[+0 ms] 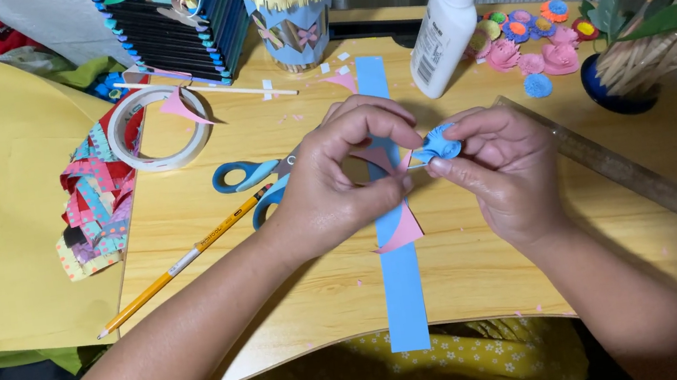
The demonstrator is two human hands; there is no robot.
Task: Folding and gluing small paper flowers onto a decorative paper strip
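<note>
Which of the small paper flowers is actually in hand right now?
The blue paper flower, pinched between the left hand and right hand. The pink and multicoloured flowers lie loose beside the glue bottle.

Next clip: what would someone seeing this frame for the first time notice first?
Mid-table, the left hand and right hand meet over a small rolled blue paper flower, pinched in the right hand's fingers. Under them a long blue paper strip runs from the pen holder to the table's near edge. A white glue bottle with an orange cap stands behind, beside a cluster of finished paper flowers.
</note>
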